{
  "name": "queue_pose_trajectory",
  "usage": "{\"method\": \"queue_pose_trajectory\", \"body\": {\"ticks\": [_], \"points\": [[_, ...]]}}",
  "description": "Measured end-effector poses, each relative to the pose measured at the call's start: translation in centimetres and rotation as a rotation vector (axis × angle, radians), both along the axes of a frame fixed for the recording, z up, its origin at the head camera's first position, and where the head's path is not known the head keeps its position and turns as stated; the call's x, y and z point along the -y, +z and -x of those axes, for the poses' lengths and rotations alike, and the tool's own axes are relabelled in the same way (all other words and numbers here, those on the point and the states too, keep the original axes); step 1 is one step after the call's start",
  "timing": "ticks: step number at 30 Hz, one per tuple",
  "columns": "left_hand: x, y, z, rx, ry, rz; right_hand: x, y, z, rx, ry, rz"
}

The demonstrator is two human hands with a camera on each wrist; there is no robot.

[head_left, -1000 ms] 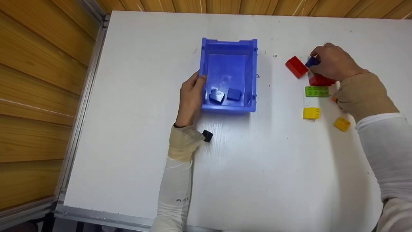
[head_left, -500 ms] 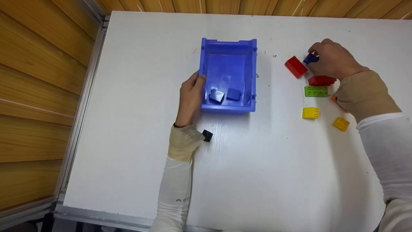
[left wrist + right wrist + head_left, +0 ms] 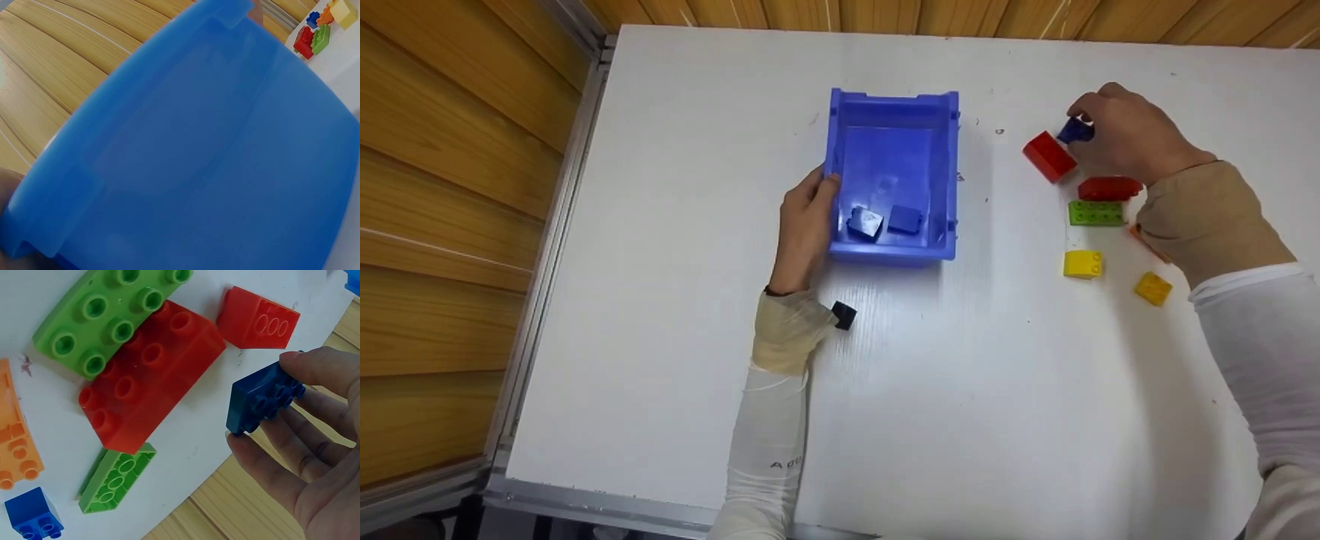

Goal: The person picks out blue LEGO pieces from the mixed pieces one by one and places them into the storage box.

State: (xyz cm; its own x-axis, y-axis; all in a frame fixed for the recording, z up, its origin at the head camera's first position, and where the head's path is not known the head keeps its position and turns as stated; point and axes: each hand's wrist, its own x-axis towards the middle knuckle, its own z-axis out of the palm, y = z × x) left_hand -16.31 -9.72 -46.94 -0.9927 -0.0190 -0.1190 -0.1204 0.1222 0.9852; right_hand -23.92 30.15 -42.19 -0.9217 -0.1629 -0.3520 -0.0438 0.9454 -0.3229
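My left hand (image 3: 802,231) grips the left wall of a blue plastic bin (image 3: 894,250), thumb over the rim. Two dark blue toy bricks, one (image 3: 865,223) left of the other (image 3: 905,220), lie at the bin's near end. On the right, my right hand (image 3: 1136,135) pinches a blue studded toy brick (image 3: 245,400) between thumb and fingers, its studs facing the palm in the right wrist view. Close to that brick lies a red brick (image 3: 1050,157). A longer red brick (image 3: 163,377) rests against a green brick (image 3: 107,318), both below the hand in the head view.
Nearer lie yellow bricks (image 3: 1083,264) and an orange one (image 3: 12,433). The right wrist view also shows a small green brick (image 3: 116,481) and a small blue brick (image 3: 34,514). A black piece (image 3: 844,316) lies beside the left wrist. Wood panelling (image 3: 457,225) borders the table.
My right hand has moved slightly left and toward the far edge with the blue brick, uncovering more of the longer red brick. My left hand and the bin stay in place.
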Motion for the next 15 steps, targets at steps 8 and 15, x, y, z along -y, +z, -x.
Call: {"method": "queue_pose_trajectory", "body": {"ticks": [8,15], "points": [[0.0,0.0,0.1,0.011,0.001,0.037,0.8,0.8,-0.2,-0.058,0.055,-0.004],[-0.1,-0.1,0.0,0.003,0.003,0.041,1.7,1.5,-0.3,-0.068,0.078,-0.004]]}}
